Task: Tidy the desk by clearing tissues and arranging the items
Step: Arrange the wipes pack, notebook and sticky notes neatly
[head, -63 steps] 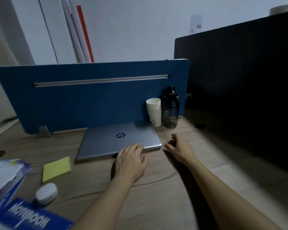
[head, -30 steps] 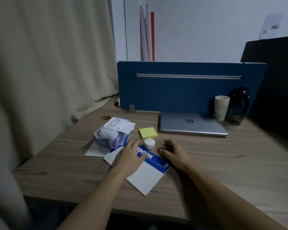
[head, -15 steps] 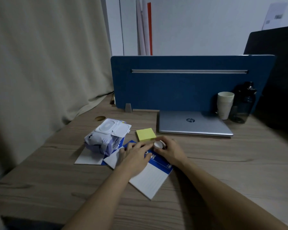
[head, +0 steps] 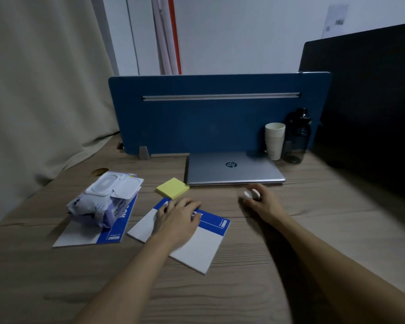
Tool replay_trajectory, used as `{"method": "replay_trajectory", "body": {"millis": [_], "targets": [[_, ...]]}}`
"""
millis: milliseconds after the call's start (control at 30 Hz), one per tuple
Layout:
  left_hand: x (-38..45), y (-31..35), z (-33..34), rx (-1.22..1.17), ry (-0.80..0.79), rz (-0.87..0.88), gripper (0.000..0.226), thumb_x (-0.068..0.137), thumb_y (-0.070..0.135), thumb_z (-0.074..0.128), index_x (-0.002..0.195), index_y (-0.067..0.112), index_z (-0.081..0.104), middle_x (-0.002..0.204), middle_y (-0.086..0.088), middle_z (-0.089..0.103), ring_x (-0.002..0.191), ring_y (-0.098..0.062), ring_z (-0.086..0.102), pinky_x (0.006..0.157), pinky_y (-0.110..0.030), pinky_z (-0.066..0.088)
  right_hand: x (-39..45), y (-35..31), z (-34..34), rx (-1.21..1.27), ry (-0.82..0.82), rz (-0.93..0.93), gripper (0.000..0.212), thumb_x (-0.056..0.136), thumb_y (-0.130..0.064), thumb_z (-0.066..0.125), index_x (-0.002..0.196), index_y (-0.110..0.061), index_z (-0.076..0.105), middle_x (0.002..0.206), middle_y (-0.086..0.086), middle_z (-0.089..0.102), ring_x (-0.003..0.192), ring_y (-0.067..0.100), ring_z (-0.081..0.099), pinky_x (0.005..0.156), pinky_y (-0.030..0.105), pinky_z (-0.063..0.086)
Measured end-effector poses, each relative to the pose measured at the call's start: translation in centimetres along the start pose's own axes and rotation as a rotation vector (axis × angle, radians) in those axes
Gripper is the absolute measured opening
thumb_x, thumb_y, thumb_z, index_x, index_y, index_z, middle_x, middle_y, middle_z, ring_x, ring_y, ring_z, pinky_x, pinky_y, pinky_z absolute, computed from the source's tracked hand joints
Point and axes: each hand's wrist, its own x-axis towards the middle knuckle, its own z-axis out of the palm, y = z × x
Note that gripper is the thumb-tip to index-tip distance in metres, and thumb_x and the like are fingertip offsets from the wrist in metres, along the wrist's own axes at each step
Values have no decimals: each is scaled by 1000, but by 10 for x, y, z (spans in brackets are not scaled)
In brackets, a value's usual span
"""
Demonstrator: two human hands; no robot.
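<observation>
The small white case is gripped by the right hand fingers; the left hand lies flat, fingers spread, on the notepad. The case should be set down beside the laptop, clear of its edge.

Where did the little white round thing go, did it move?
Yes. The right hand carried the little white case rightward, away from the yellow sticky notes, to just in front of the laptop.

The room is dim. A wood-grain table meets a blue divider panel at its far edge. A beige curtain hangs at left, a white wall stands behind, and a black panel rises at right.
</observation>
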Motion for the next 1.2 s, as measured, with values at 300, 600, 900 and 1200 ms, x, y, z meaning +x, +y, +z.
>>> {"method": "replay_trajectory", "body": {"millis": [300, 600, 900, 1200], "targets": [[34, -36, -13, -54, 105, -272, 71, 89, 50, 59, 147, 26, 26, 152, -6, 29, 133, -30, 36, 102, -50, 40, 3, 9, -7, -91, 70, 20, 40, 80, -41, 73, 113, -20, 62, 113, 5, 65, 106, 27, 56, 91, 44, 47], [68, -55, 0, -57, 176, -397, 80, 76, 61, 67, 140, 24, 36, 138, -7, 50, 122, -28, 45, 93, -47, 39, 24, 22, -11, -237, 20, -1, 53, 75, -45, 75, 120, -21, 60, 123, 3, 62, 115, 24, 54, 96, 42, 44], [26, -33, -3, 1, 133, -257, 75, 70, 73, 63, 129, 33, 40, 125, 2, 54, 115, -21, 49, 89, -45, 40, 13, 18, -18, -134, 42, 13, 50, 76, -43, 75, 117, -20, 61, 120, 5, 61, 108, 22, 56, 93, 43, 47], [25, 39, 2, -57, -19, -66, 69, 77, 65, 62, 134, 31, 42, 131, 5, 54, 120, -19, 47, 97, -43, 38, -18, 24, -33, -134, 96, 10, 41, 83, -32, 70, 119, -15, 62, 117, 5, 66, 109, 25, 58, 91, 35, 45]]}}
